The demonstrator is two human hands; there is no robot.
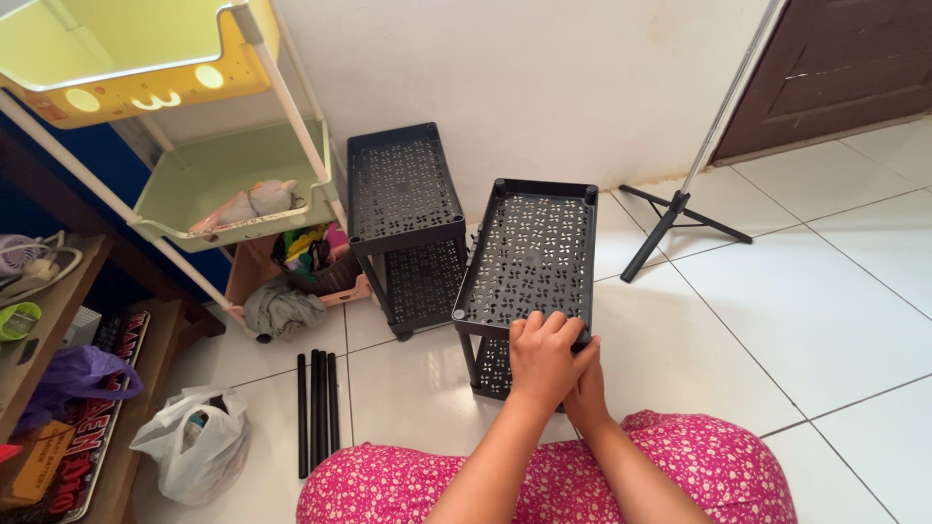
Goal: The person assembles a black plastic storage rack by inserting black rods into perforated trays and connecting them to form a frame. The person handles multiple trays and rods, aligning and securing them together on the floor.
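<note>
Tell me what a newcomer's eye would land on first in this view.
First, the black perforated shelf rack at the middle of the white tiled floor, with the left hand pressed on its near edge and the right hand tucked just below it. Next, a matching black rack stands behind it against the wall, and loose black rods lie on the floor to the left, beside a pastel trolley.

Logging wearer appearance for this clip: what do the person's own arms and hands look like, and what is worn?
Both forearms are bare, with no sleeves in view. The left hand and the right hand show no gloves; no rings, watch or bracelets can be made out. Below them, the lap is covered by a pink garment with a small white floral print.
</note>
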